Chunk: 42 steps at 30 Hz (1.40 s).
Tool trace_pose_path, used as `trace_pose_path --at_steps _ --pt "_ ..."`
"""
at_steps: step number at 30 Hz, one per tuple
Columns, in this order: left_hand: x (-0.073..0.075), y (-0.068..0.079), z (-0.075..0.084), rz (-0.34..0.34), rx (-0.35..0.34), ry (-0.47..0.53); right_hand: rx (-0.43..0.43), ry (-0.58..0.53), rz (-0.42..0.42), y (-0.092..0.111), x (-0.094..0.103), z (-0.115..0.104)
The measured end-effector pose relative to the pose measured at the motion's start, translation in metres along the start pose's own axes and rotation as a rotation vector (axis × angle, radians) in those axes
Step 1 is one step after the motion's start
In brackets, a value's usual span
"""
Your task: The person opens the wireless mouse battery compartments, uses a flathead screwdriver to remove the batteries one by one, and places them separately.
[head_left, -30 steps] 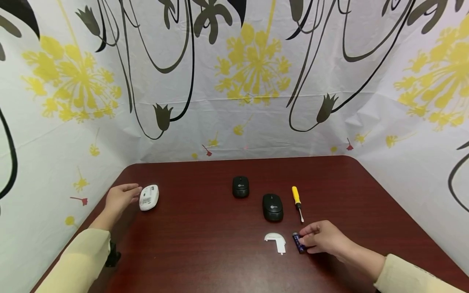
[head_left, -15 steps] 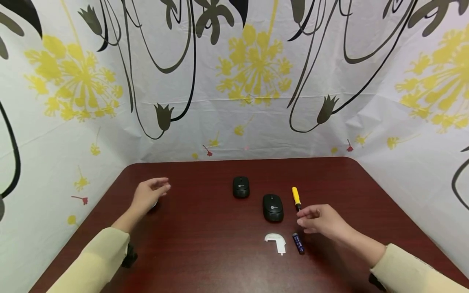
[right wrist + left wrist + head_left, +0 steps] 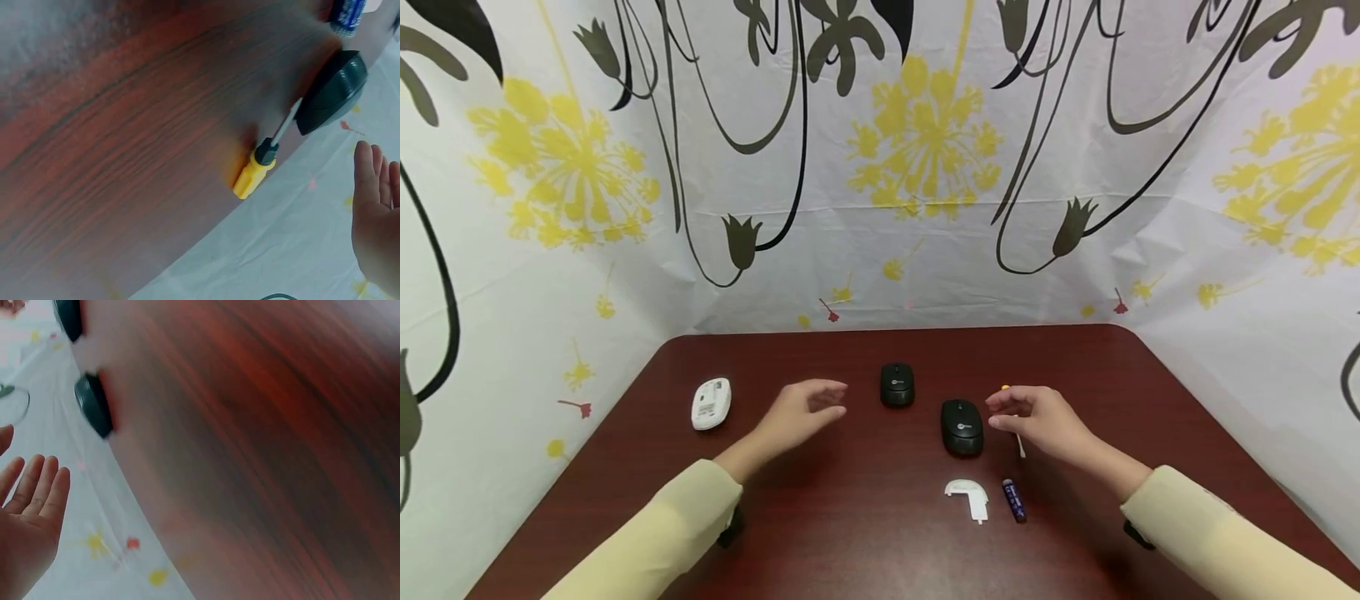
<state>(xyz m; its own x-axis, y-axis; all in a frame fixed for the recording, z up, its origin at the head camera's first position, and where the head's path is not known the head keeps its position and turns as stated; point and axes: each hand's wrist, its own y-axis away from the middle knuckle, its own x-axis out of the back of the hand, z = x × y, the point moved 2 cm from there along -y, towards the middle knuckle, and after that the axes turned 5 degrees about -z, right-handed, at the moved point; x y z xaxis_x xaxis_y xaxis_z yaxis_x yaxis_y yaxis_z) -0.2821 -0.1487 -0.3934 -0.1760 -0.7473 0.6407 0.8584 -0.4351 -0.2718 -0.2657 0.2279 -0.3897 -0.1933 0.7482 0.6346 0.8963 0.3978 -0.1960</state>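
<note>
In the head view my left hand (image 3: 797,412) hovers over the table, its relaxed fingers pointing toward the small black mouse (image 3: 897,385) and holding nothing. My right hand (image 3: 1041,417) is beside the larger black mouse (image 3: 962,427), also holding nothing. It covers most of a screwdriver, whose yellow handle (image 3: 252,178) shows in the right wrist view. A white mouse (image 3: 711,403) lies underside up at the left. Nearer the front are a white battery cover (image 3: 970,497) and a dark blue battery (image 3: 1014,501).
The dark red wooden table (image 3: 820,533) has rounded far corners. A white patterned curtain (image 3: 820,192) hangs behind it and at both sides.
My left hand has left the white mouse and moved right, toward the small black mouse. My right hand has left the battery and moved up and left, beside the larger black mouse.
</note>
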Motion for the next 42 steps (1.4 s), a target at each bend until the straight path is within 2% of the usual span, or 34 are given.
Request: trace_pose_path --at_steps 5,9,13,18,21,24,32,37,42 --pt "-0.029 -0.017 0.015 -0.096 -0.089 -0.027 0.083 0.082 -0.023 -0.006 -0.003 0.006" --pt "-0.047 -0.029 0.024 -0.159 -0.157 -0.18 0.163 0.153 -0.041 -0.01 -0.006 0.009" --pt "-0.061 -0.04 0.031 -0.231 -0.248 -0.374 0.249 0.263 -0.056 -0.013 -0.006 0.012" --pt "-0.075 -0.052 0.037 -0.269 -0.462 -0.592 0.336 0.339 -0.101 -0.014 -0.006 0.018" --pt "-0.081 -0.057 0.04 -0.251 -0.594 -0.656 0.392 0.375 -0.127 -0.014 -0.006 0.02" --pt "-0.087 -0.06 0.041 -0.246 -0.684 -0.713 0.459 0.433 -0.134 -0.015 -0.006 0.021" --pt "-0.101 -0.072 0.036 -0.275 -0.799 -0.92 0.719 0.621 -0.082 -0.018 -0.005 0.026" --pt "-0.104 -0.079 0.032 -0.262 -0.833 -0.992 0.857 0.699 -0.075 -0.021 -0.007 0.03" --pt "-0.107 -0.081 0.032 -0.267 -0.881 -1.027 0.94 0.757 -0.106 -0.023 -0.011 0.032"
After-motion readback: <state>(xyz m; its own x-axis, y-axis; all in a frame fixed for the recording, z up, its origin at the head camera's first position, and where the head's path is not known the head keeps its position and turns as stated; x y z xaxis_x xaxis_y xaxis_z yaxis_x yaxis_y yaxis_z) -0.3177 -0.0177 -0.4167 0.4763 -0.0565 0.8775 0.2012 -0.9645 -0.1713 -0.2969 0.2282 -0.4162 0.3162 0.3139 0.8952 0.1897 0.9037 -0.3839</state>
